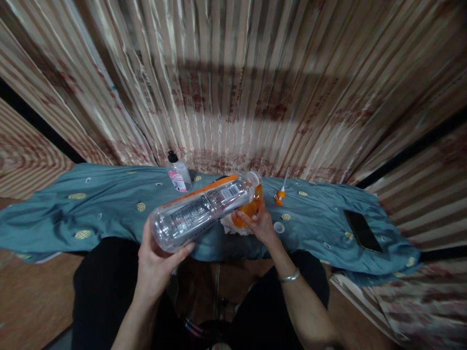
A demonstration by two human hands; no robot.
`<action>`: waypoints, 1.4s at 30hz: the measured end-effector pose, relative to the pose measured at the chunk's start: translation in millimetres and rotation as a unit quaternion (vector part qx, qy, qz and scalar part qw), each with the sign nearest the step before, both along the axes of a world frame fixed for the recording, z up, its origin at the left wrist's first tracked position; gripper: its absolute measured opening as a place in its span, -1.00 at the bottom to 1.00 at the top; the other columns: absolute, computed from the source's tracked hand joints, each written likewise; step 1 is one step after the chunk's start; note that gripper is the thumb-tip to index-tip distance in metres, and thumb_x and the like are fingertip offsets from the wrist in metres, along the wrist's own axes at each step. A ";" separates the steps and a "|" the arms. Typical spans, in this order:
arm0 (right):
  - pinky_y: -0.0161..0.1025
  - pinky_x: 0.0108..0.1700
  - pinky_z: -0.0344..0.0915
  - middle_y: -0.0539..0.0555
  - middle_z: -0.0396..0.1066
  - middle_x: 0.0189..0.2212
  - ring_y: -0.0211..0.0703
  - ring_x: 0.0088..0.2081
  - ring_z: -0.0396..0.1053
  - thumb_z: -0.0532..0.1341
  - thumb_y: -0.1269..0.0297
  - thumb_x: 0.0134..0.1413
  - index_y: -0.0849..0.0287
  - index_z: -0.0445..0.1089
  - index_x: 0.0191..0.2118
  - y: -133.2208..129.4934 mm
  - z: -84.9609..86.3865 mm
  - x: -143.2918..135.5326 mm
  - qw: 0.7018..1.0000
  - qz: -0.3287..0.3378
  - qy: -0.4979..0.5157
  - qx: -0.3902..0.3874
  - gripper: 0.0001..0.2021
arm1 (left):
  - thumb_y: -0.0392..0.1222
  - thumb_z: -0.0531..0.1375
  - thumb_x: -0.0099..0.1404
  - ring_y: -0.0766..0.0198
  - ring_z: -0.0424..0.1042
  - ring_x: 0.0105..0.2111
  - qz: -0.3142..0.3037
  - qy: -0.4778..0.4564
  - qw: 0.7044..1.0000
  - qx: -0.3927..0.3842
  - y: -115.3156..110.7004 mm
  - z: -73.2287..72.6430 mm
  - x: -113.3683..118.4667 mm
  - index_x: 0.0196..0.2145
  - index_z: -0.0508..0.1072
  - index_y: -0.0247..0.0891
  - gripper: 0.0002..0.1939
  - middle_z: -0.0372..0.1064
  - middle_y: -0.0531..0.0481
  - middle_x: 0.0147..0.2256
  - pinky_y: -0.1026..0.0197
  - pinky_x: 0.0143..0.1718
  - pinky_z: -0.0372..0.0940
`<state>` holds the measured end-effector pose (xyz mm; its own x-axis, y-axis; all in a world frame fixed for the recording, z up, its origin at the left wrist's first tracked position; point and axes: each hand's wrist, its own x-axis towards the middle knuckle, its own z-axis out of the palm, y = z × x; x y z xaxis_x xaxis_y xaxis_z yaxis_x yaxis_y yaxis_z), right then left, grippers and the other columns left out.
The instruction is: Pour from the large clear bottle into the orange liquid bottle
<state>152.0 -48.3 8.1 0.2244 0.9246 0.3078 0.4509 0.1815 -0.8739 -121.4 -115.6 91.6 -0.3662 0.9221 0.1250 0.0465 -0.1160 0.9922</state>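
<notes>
A large clear bottle (204, 209) with an orange-edged label lies tilted across the middle, its base in my left hand (156, 257). Its open neck points up and to the right, at the top of an orange bottle (248, 210). My right hand (260, 223) is wrapped round the orange bottle, whose upper part is partly hidden behind the clear one. Under the orange bottle lies a crumpled white tissue (229, 226). An orange pump head (280, 196) with a thin tube rests to the right, and a small white cap (279, 227) lies near my right hand.
A clear bottle with a black top and pink label (178, 174) stands at the back left. A dark phone (362, 230) lies at the right on the teal cloth (120, 209). Striped curtains (233, 97) hang behind, and black poles slant at both sides.
</notes>
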 end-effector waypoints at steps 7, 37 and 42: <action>0.04 -0.03 0.58 0.21 0.65 -0.03 0.19 -0.06 0.65 0.44 0.00 0.00 0.14 0.35 0.21 -1.1 0.4 -2.0 1.000 -0.007 0.000 -0.001 -0.32 | -0.12 0.61 -0.34 -0.21 0.52 0.17 -0.003 -0.002 1.000 0.008 2.7 -0.2 0.0 0.15 0.46 -0.28 0.03 0.50 -0.26 0.15 -0.14 0.23 0.42; 0.10 0.00 0.57 0.23 0.64 -0.04 0.24 -0.03 0.64 0.40 -0.06 0.03 0.15 0.36 0.16 -0.6 0.8 -4.3 1.000 -0.022 -0.005 -0.010 -0.36 | -0.03 0.61 -0.25 -0.16 0.57 0.11 -0.017 0.007 1.000 0.012 0.9 0.7 1.4 0.23 0.39 -0.26 0.08 0.52 -0.25 0.12 -0.06 0.14 0.49; 0.11 0.02 0.57 0.23 0.63 -0.01 0.24 -0.03 0.63 0.41 -0.07 0.03 0.14 0.36 0.18 0.1 -1.8 -3.7 1.000 -0.026 -0.013 -0.002 -0.34 | -0.03 0.62 -0.27 -0.15 0.56 0.11 -0.017 0.016 1.000 0.013 1.8 0.2 0.5 0.22 0.41 -0.24 0.07 0.52 -0.23 0.11 -0.05 0.13 0.50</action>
<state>148.4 -48.2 6.2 0.2644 0.9133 0.3097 0.4815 0.1532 -0.8629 -120.9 -113.7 91.8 -0.3299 0.9304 0.1601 0.0728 -0.1440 0.9869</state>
